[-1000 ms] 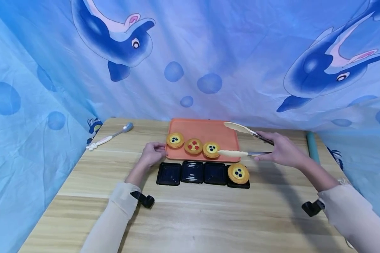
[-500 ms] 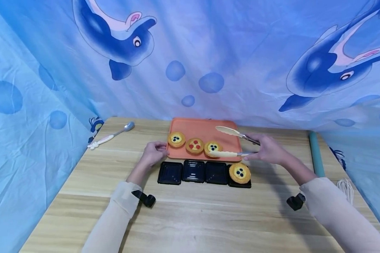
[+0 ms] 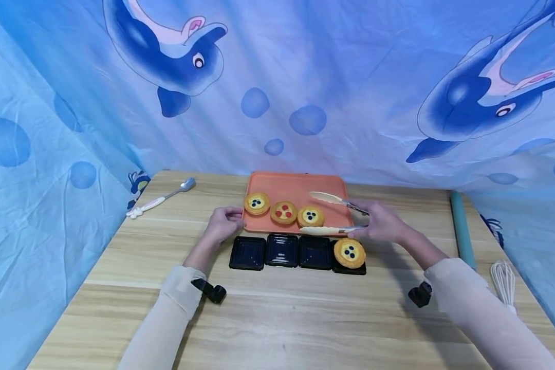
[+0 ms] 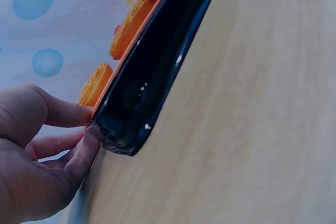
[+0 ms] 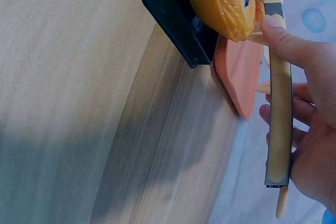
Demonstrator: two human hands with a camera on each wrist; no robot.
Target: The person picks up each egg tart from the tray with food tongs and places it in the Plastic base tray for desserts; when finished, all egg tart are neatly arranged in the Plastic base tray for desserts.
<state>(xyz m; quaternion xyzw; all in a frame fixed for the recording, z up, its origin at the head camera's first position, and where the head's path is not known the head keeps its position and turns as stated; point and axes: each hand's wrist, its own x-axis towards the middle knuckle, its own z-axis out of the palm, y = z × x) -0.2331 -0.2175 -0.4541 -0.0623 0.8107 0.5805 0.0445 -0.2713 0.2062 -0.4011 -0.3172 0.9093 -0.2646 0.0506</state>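
Observation:
With thumb and fingers, my left hand [image 3: 222, 225] pinches the left edge of the orange tray [image 3: 282, 186]; the left wrist view shows this grip up close. On the tray lie three tarts: one with dark berries [image 3: 257, 204], one with red pieces [image 3: 283, 213], another with dark berries [image 3: 311, 216]. My right hand [image 3: 380, 221] holds spread tongs [image 3: 324, 230] over the tray's right part. Their tips are on either side of the rightmost tray tart, the near one just in front of it. Another berry tart [image 3: 349, 252] sits on the rightmost black container.
Several square black containers [image 3: 246, 253] stand in a row along the tray's front edge. A spoon [image 3: 164, 199] lies at the left. At the right are a green roll [image 3: 462, 228] and a whisk [image 3: 504, 282]. A blue dolphin curtain [image 3: 277, 92] hangs behind the wooden table [image 3: 277, 318].
My right hand has moved left with the tongs, bringing their tips from the tray's right side to around the rightmost tray tart. My left hand has stayed at the tray's edge.

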